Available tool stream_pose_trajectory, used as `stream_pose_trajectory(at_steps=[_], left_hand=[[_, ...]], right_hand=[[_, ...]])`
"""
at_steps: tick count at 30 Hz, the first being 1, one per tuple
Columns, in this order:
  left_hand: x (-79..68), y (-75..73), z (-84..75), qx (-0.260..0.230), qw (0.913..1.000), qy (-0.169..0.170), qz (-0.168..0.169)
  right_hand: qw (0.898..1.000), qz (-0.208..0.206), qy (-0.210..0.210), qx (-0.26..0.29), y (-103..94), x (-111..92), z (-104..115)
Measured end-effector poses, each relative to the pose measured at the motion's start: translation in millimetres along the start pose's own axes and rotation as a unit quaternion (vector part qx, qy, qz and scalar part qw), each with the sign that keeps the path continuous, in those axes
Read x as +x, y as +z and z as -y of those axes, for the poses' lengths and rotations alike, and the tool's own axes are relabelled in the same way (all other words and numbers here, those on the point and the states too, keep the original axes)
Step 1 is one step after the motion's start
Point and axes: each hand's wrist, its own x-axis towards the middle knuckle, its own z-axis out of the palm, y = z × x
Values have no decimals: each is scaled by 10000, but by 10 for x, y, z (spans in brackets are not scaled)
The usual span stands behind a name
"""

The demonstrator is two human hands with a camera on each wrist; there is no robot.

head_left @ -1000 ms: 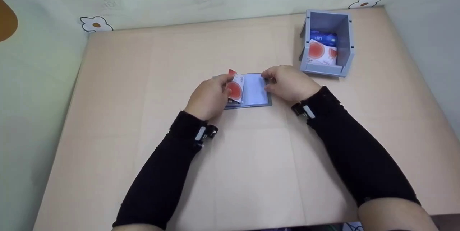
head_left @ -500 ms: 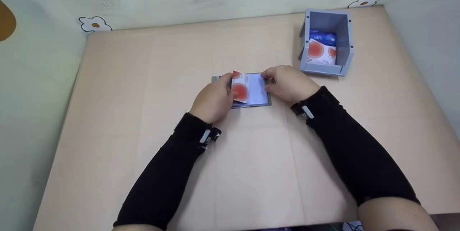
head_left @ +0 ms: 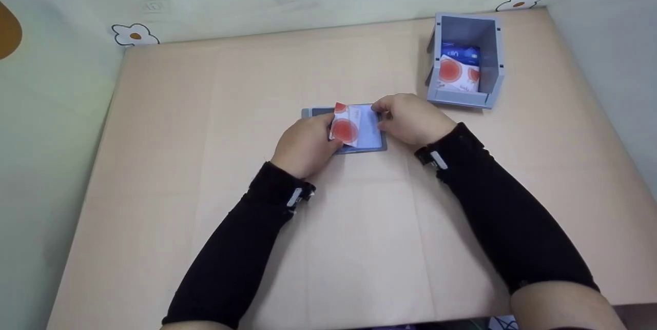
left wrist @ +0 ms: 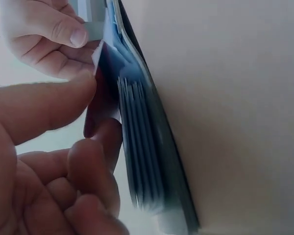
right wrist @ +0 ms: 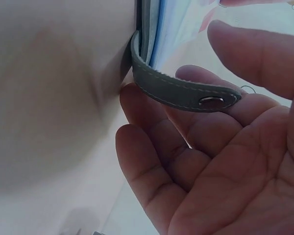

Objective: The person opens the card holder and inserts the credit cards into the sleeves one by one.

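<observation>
A grey card holder lies spread on the table, its clear pages uppermost on the right. My left hand pinches a white card with red circles between thumb and fingers, over the pages. In the left wrist view the card stands tilted beside a stack of page edges. My right hand rests at the holder's right edge, fingers loosely bent. The right wrist view shows a grey strap with a snap lying across those fingers, the thumb apart from it.
A grey bin stands at the back right, behind my right hand. In it lie a white card with red circles and something blue. Walls with flower prints enclose the table at the back and sides.
My left hand has moved a little to the right with the card, which now covers more of the clear pages. My right hand has stayed at the holder's edge.
</observation>
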Motion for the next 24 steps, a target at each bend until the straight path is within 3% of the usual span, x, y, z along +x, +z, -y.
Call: stream_pose_trajectory(at_steps=[7, 24], left_hand=[[-10, 36, -67, 305, 9991, -21, -301], [5, 91, -191, 347, 9992, 179, -22]], right_hand=[[10000, -5, 14, -19, -8, -2, 2], [10000, -36, -4, 5, 0, 7, -1]])
